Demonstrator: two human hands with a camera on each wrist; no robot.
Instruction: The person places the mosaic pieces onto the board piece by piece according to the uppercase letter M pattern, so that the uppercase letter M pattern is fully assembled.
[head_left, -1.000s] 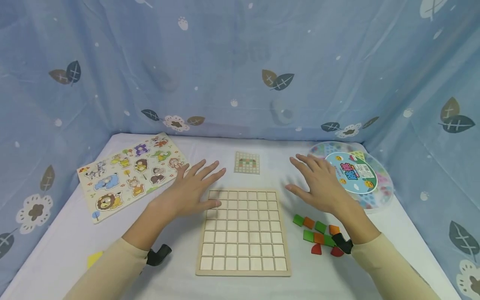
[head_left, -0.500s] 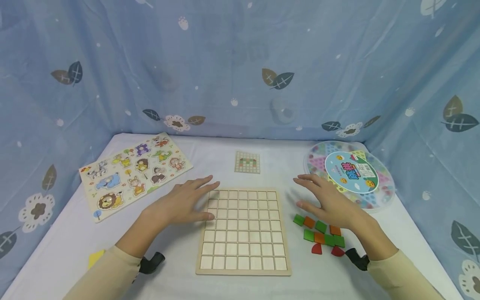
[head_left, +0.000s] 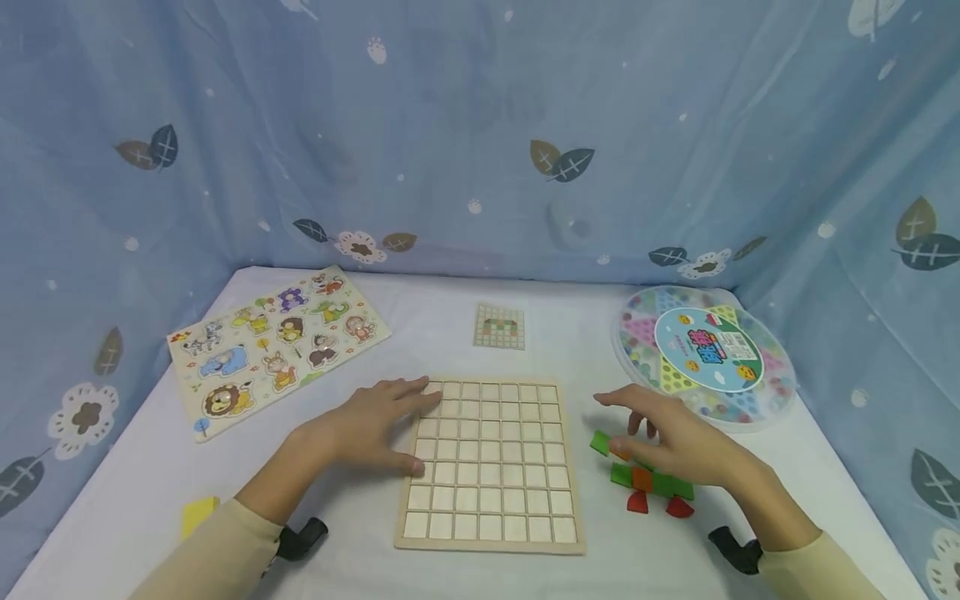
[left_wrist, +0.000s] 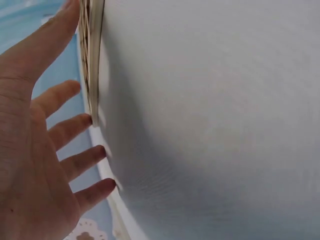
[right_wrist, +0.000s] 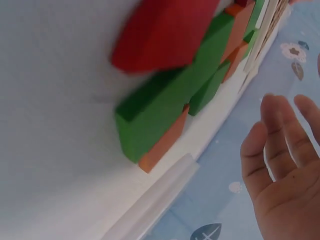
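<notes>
A wooden grid board (head_left: 491,451) lies flat in the middle of the table in the head view. At its left side my left hand (head_left: 366,423) spreads its fingers, with thumb and fingertips right at the frame; in the left wrist view the fingers (left_wrist: 82,162) reach toward the board's edge. My right hand (head_left: 686,437) hovers over the small flat pieces on the right, fingers loosely bent and nothing held. Those pieces include a green square (head_left: 600,442), an orange square (head_left: 642,478) and a red quarter-circle (head_left: 679,507). The hand hides some of them in the head view.
Behind the board lies a small pattern card (head_left: 499,326) with a coloured grid design. An animal puzzle board (head_left: 258,354) sits at the back left, a round clear game box (head_left: 708,350) at the back right. A yellow piece (head_left: 197,514) shows beside the left sleeve.
Both hands have come down and back toward the person. The left now reaches the board's left edge; the right has lowered over the coloured pieces, its fingers bending more.
</notes>
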